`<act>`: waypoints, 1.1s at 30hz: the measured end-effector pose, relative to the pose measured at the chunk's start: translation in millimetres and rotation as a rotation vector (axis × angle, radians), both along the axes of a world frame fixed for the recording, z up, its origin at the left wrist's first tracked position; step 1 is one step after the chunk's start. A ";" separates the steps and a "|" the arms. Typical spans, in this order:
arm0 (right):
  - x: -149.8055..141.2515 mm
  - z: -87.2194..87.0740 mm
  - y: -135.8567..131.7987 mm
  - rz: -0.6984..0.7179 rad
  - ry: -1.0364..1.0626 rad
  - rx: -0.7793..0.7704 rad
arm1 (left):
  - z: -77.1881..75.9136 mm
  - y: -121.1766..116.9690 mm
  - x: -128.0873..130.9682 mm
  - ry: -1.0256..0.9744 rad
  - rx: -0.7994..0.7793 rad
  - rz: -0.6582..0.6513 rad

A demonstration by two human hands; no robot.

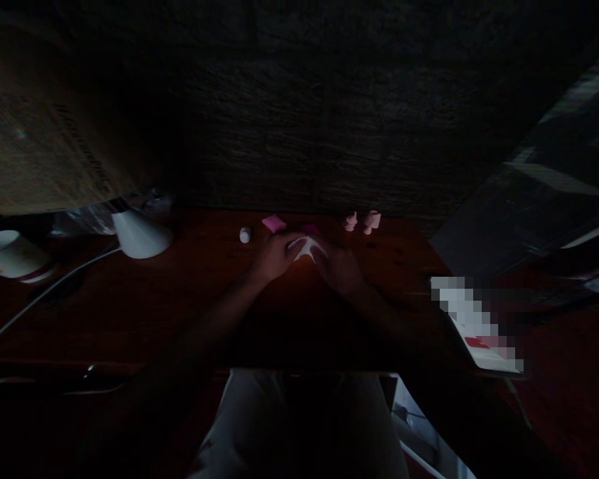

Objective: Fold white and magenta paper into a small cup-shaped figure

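The left hand (275,258) and right hand (340,267) cover the sides of the white piece (307,247); its full outline is hidden. Directly beyond the hands, the magenta piece (310,229) is partly concealed. Beyond and right, two pink pieces (372,221) are too small to identify. Far left of the hands, the picture edge cuts off the cup (12,254), cable (44,286) and brown bag (40,126), whose print is blurred. To the right, pixelation masks a pale item (472,326).

The cup (10,249) stands on the table (144,313), left of the paper (308,247).
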State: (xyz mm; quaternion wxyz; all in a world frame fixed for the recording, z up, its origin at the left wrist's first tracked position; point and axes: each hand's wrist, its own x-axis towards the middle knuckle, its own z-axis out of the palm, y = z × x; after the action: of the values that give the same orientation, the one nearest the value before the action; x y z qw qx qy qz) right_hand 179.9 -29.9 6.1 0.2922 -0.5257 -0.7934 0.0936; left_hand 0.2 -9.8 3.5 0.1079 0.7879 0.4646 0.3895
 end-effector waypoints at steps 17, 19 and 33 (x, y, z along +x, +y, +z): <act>11.0 -0.8 7.7 -0.022 0.242 -0.062 | 0.7 1.0 -0.2 -0.006 -0.008 -0.002; 10.4 0.1 7.3 -0.027 0.235 -0.053 | 1.1 0.7 -0.1 -0.001 -0.015 0.002; 10.7 7.7 6.8 -0.068 0.139 0.033 | 0.3 -0.2 2.2 -0.056 -0.020 -0.027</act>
State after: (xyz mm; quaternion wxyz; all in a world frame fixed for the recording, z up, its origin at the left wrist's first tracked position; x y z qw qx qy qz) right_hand 190.6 -23.2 13.8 0.3580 -0.5397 -0.7544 0.1070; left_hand 2.4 -10.0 3.8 0.1342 0.7818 0.4546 0.4051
